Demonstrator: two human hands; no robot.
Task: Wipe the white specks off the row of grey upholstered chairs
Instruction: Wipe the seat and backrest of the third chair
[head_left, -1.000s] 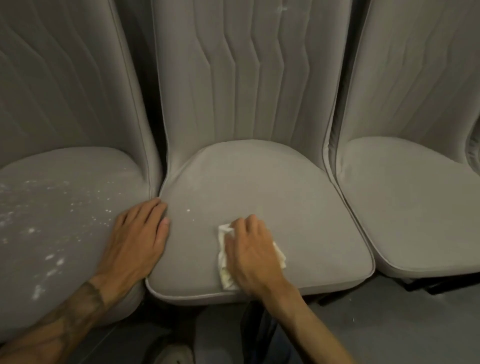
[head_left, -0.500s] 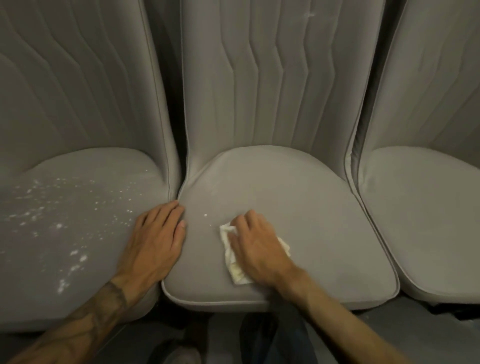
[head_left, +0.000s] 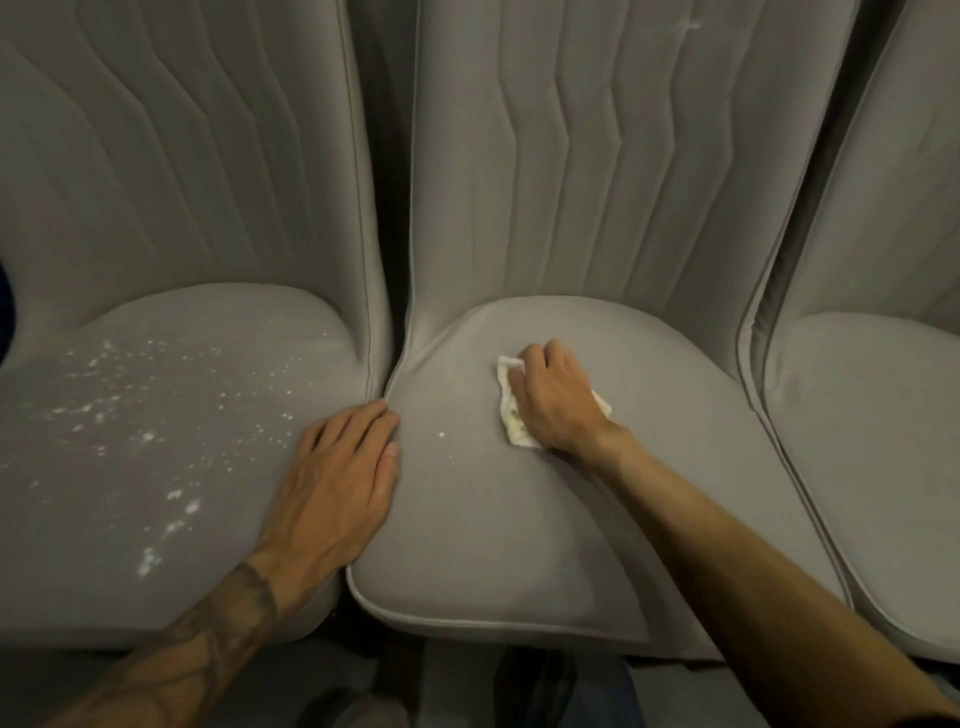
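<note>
Three grey upholstered chairs stand side by side. On the middle seat (head_left: 519, 519) my right hand (head_left: 558, 400) presses a crumpled white cloth (head_left: 511, 415) against the fabric, fingers curled over it. One white speck (head_left: 441, 434) lies on this seat, left of the cloth. My left hand (head_left: 337, 483) rests flat, fingers straight, across the gap between the left seat (head_left: 156, 467) and the middle seat. The left seat is scattered with several white specks (head_left: 176, 493). A faint white mark (head_left: 691, 23) shows high on the middle backrest.
The right chair's seat (head_left: 872, 441) shows no specks. Tall quilted backrests rise behind all the seats, with dark gaps (head_left: 384, 156) between the chairs. Dark floor and part of my legs (head_left: 571, 691) lie below the seat fronts.
My right hand slid the cloth away from me, from near the seat's front edge towards the backrest. The view shifted left. My left hand stayed where it was.
</note>
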